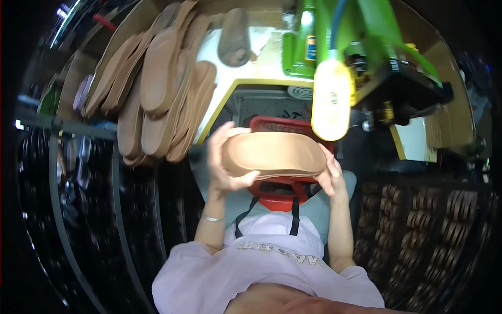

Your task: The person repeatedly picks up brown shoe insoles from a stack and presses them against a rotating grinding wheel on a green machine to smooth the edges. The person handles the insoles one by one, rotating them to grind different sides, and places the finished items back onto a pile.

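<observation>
A tan shoe sole is held crosswise in front of my body, over my lap. My left hand, somewhat blurred, grips its left end, with the thumb on the near edge and the other fingers along the far side. The right hand closes around the opposite end, its fingers partly hidden behind the sole. A line along the near edge may mean two soles lie together; I cannot tell. Beneath it is a red plastic basket or crate, mostly covered by the sole and my hands.
Several brown soles are piled on the left of the yellow-edged white worktable. One more sole lies farther back. A green machine with a yellow oval guard stands right of centre. Racks with brown items are at right.
</observation>
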Action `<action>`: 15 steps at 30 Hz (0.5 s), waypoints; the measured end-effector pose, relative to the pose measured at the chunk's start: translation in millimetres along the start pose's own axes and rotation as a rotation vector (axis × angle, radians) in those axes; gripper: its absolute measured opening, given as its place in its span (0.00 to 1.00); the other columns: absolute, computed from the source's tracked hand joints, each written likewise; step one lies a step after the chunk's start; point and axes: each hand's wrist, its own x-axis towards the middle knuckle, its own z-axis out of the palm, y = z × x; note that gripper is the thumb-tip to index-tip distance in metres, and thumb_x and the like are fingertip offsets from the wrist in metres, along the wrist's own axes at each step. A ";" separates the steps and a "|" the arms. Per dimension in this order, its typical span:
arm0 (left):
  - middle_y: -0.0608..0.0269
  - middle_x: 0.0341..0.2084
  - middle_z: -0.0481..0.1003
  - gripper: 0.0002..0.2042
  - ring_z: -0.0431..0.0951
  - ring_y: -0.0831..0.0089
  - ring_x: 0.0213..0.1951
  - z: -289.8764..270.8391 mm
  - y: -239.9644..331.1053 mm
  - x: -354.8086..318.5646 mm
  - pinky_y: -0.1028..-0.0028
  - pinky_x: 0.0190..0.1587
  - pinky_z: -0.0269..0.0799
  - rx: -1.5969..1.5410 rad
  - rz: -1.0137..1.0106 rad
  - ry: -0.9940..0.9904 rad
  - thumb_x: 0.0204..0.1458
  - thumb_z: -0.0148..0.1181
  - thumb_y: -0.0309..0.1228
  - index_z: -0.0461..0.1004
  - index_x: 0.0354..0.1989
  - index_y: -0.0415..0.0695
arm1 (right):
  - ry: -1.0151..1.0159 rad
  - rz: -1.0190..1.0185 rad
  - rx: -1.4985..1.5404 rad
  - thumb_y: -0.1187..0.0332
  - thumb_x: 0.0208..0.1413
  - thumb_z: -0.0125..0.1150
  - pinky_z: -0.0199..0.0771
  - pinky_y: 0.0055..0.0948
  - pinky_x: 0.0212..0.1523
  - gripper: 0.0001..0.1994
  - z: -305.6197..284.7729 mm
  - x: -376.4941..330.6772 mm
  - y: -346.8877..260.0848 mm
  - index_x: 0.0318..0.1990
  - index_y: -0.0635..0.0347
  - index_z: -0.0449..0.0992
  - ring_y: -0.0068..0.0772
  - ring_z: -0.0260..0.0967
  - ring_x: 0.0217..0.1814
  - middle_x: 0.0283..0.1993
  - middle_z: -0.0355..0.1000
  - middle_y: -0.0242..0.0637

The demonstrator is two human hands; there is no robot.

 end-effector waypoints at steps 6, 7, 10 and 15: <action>0.49 0.59 0.61 0.42 0.62 0.63 0.62 73.1 -6.3 -12.5 0.66 0.64 0.55 -0.893 -0.294 -0.005 0.37 0.65 0.28 0.52 0.64 0.36 | 0.147 -0.030 -0.368 0.76 0.49 0.64 0.71 0.40 0.55 0.31 -54.3 -76.0 10.0 0.61 0.69 0.60 0.38 0.72 0.52 0.52 0.71 0.45; 0.52 0.60 0.61 0.38 0.62 0.65 0.62 89.3 -3.6 -20.0 0.66 0.64 0.54 -1.017 -0.363 -0.021 0.40 0.63 0.28 0.54 0.63 0.36 | 0.143 -0.059 -0.375 0.77 0.46 0.66 0.70 0.37 0.56 0.29 -60.8 -87.4 16.7 0.58 0.69 0.64 0.36 0.71 0.52 0.52 0.72 0.43; 0.57 0.50 0.70 0.30 0.70 0.71 0.52 119.1 5.8 -17.2 0.71 0.56 0.65 -0.985 -0.514 -0.185 0.46 0.61 0.24 0.60 0.60 0.35 | 0.167 -0.024 -0.354 0.80 0.38 0.71 0.69 0.33 0.56 0.31 -64.8 -110.3 35.3 0.55 0.68 0.68 0.33 0.69 0.54 0.53 0.71 0.41; 0.61 0.41 0.77 0.17 0.73 0.79 0.40 149.6 28.5 18.9 0.77 0.45 0.70 -0.650 -0.496 -0.334 0.52 0.61 0.26 0.72 0.51 0.34 | 0.095 0.054 -0.304 0.79 0.42 0.68 0.68 0.35 0.58 0.32 -65.6 -116.6 69.7 0.58 0.66 0.63 0.36 0.67 0.56 0.55 0.68 0.41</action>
